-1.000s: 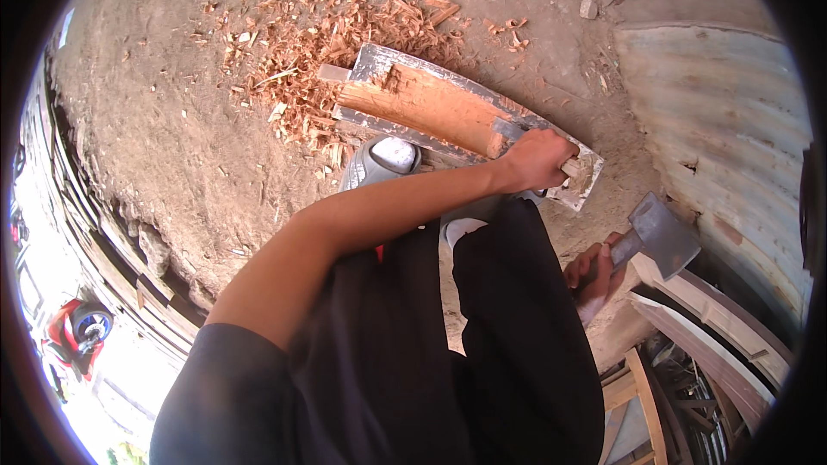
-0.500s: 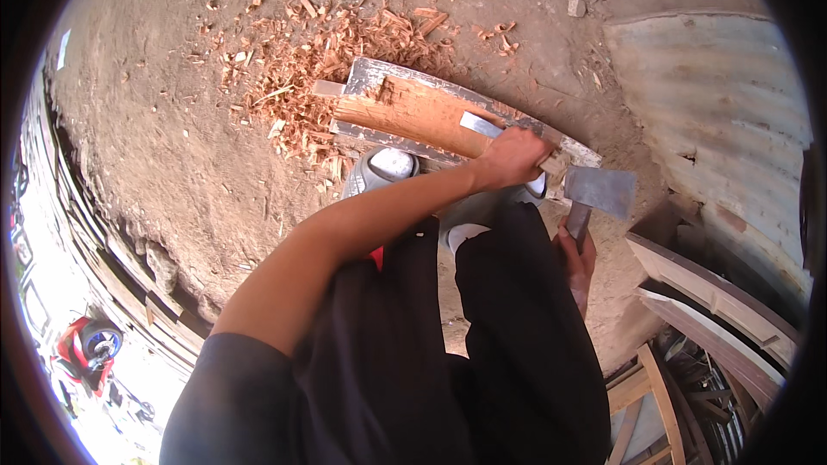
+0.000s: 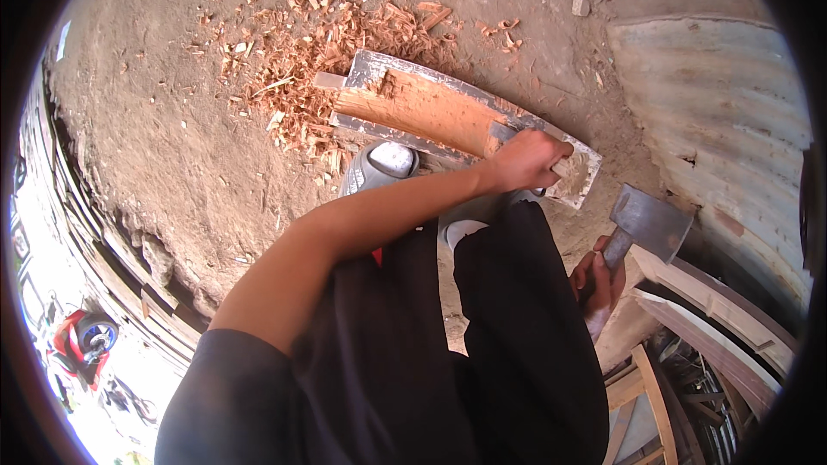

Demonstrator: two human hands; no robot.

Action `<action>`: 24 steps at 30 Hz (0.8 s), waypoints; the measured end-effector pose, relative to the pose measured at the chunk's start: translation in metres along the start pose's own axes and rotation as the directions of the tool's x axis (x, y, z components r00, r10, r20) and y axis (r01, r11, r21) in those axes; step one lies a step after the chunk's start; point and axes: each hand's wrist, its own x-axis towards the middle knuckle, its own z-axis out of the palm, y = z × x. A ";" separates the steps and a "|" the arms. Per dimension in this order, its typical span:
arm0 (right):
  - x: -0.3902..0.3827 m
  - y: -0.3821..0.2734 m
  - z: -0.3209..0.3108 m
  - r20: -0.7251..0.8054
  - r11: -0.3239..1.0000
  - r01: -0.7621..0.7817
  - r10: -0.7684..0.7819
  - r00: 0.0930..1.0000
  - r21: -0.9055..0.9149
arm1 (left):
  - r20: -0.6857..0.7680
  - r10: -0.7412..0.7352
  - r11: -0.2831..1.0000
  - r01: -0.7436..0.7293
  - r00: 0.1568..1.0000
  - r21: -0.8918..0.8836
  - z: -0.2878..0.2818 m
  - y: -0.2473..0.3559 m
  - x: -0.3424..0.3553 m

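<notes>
Head view, looking straight down: the left hand [image 3: 527, 160] is clenched around the near end of a long wooden plank [image 3: 448, 116] that lies on the dirt ground [image 3: 155, 120]. The plank's grey outer face has been hewn away along the middle, showing fresh orange wood that runs away from the hand toward the upper left. Just below the hand, a grey shoe [image 3: 379, 168] presses against the plank's lower edge. Beyond the plank's far end, well away from the hand, wood chips [image 3: 319, 43] are scattered over the ground. The right hand [image 3: 599, 280] hangs lower and to the right, apart from the plank, grasping the handle of a hatchet [image 3: 646, 224]; its grey metal head sits above the hand with the blade turned to the right. Dark trousers [image 3: 517, 344] fill the space between the two hands. Right of the hatchet, corrugated metal sheet [image 3: 715, 103] curves away.
</notes>
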 end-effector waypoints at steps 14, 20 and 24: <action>0.019 0.017 -0.001 0.080 0.995 -0.018 0.025 0.996 -0.094 | -0.081 0.023 0.999 -0.026 0.996 -0.039 -0.003 -0.011 0.001; 0.018 0.025 0.020 -0.036 0.992 -0.004 -0.001 0.999 -0.122 | -0.114 -0.001 0.995 -0.011 0.994 -0.103 0.000 -0.010 0.000; 0.024 0.013 0.007 0.141 0.977 0.010 0.020 0.990 -0.212 | -0.181 0.021 0.996 -0.037 0.983 -0.087 -0.005 -0.007 0.000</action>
